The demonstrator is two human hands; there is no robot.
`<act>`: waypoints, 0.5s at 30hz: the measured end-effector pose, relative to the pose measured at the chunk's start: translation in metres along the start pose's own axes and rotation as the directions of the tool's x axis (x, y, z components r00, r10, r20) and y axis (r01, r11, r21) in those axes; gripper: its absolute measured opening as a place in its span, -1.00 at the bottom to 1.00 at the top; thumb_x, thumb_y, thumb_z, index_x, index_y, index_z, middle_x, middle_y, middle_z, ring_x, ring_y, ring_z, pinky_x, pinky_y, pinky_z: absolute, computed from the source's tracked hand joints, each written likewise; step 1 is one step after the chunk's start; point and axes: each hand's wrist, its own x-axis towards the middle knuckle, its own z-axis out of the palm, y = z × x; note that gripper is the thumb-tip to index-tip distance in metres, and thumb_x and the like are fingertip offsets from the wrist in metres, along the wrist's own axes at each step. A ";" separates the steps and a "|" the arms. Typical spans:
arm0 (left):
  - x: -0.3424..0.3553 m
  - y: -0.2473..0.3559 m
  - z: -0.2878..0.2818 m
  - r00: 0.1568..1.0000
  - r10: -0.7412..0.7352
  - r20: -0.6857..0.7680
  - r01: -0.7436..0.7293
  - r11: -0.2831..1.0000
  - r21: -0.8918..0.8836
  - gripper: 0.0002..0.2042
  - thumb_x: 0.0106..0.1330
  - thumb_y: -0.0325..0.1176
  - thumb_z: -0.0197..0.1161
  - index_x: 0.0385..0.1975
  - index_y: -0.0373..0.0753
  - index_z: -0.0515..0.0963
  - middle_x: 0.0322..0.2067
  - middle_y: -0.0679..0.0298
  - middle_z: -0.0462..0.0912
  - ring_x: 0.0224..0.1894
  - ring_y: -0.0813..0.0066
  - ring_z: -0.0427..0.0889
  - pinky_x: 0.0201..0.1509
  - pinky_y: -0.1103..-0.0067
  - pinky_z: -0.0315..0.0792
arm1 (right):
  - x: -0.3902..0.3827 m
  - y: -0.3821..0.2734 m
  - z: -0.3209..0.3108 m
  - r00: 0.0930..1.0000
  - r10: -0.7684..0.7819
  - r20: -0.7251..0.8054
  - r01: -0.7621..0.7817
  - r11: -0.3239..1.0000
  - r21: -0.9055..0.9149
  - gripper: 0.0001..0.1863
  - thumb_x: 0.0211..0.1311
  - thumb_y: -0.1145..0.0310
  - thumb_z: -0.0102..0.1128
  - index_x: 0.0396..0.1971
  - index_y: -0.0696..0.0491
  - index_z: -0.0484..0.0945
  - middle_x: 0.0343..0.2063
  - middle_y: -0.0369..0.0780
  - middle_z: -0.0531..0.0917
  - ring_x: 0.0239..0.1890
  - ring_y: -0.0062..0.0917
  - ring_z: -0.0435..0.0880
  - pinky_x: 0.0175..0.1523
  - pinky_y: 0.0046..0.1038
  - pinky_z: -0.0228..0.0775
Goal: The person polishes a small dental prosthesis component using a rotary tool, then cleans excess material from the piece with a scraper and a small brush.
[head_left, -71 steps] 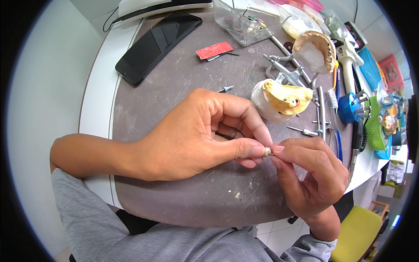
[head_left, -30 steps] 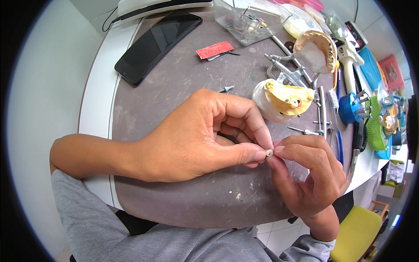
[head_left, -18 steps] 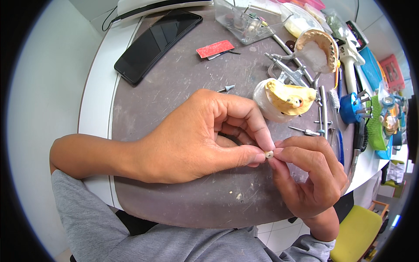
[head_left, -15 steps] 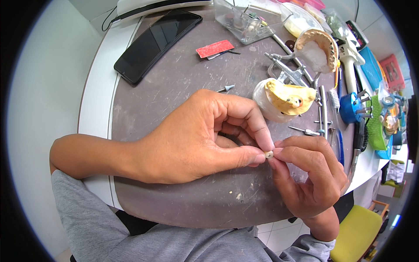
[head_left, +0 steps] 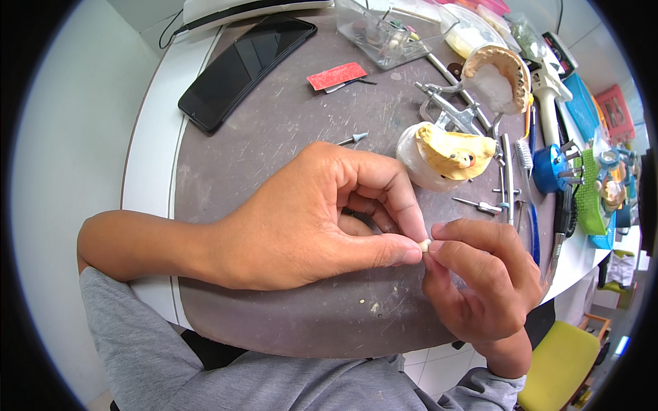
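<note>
A small off-white dental crown (head_left: 425, 245) is pinched between the thumb and index finger of my left hand (head_left: 322, 219), above the near right part of the bench. My right hand (head_left: 490, 277) meets it from the other side, its thumb and index fingertip closed on the crown too. Much of the crown is hidden by the fingertips. Just beyond my hands stands a yellow dental cast (head_left: 456, 151) on a white plaster base, part of a metal articulator (head_left: 452, 109). The opposing tooth cast (head_left: 510, 79) lies tipped back behind it.
A black phone (head_left: 247, 72) lies far left. Nearby are a red strip (head_left: 337, 75), a grey-tipped rotary bit (head_left: 354, 139) and a clear tray (head_left: 391, 38). Along the right are a toothbrush (head_left: 524, 157), a blue bur holder (head_left: 548, 170) and a handpiece (head_left: 558, 246).
The crown has been turned between my fingertips, so a smoother side shows now instead of the dark-spotted one. My right fingers have shifted slightly left.
</note>
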 end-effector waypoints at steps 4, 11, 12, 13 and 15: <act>-0.001 0.000 0.000 1.000 -0.006 0.002 0.006 1.000 0.010 -0.87 0.20 -0.63 0.35 -0.30 -0.41 0.55 -0.19 0.12 0.64 -0.10 0.51 0.66 0.01 0.63 0.62 | -0.002 0.005 0.004 0.998 -0.063 -0.028 0.063 0.998 -0.012 -0.66 -0.23 0.61 0.41 -0.32 0.10 0.63 -0.40 -0.17 0.66 -0.53 -0.52 0.66 -0.53 -0.56 0.48; 0.000 -0.001 0.000 1.000 0.002 0.008 -0.002 1.000 0.024 -0.88 0.22 -0.63 0.33 -0.29 -0.41 0.54 -0.17 0.13 0.63 -0.08 0.51 0.65 0.03 0.63 0.62 | -0.001 0.007 0.002 0.997 -0.073 -0.025 0.073 0.997 0.001 -0.68 -0.23 0.60 0.42 -0.34 0.11 0.64 -0.42 -0.18 0.66 -0.57 -0.54 0.64 -0.56 -0.56 0.45; 0.000 -0.001 0.001 1.000 0.006 0.007 -0.006 1.000 0.020 -0.87 0.22 -0.63 0.32 -0.28 -0.41 0.53 -0.17 0.14 0.62 -0.08 0.51 0.65 0.04 0.62 0.62 | -0.001 0.007 0.004 0.997 -0.055 -0.047 0.055 0.998 0.009 -0.69 -0.22 0.60 0.43 -0.35 0.11 0.64 -0.43 -0.18 0.66 -0.57 -0.54 0.64 -0.56 -0.56 0.45; 0.000 -0.001 0.001 1.000 0.010 0.006 -0.010 1.000 0.016 -0.86 0.22 -0.63 0.32 -0.27 -0.40 0.53 -0.17 0.14 0.61 -0.07 0.52 0.64 0.04 0.62 0.62 | 0.000 0.007 0.007 0.997 -0.036 -0.069 0.038 0.999 0.016 -0.70 -0.21 0.60 0.43 -0.36 0.12 0.64 -0.45 -0.18 0.66 -0.58 -0.54 0.64 -0.56 -0.56 0.44; 0.001 -0.001 0.001 1.000 0.021 0.009 -0.022 0.999 0.024 -0.85 0.23 -0.63 0.31 -0.25 -0.40 0.52 -0.16 0.16 0.60 -0.06 0.52 0.63 0.05 0.62 0.61 | 0.000 0.005 0.006 0.998 -0.004 -0.055 0.006 1.000 0.027 -0.71 -0.18 0.62 0.43 -0.36 0.15 0.60 -0.46 -0.14 0.67 -0.53 -0.49 0.65 -0.50 -0.54 0.46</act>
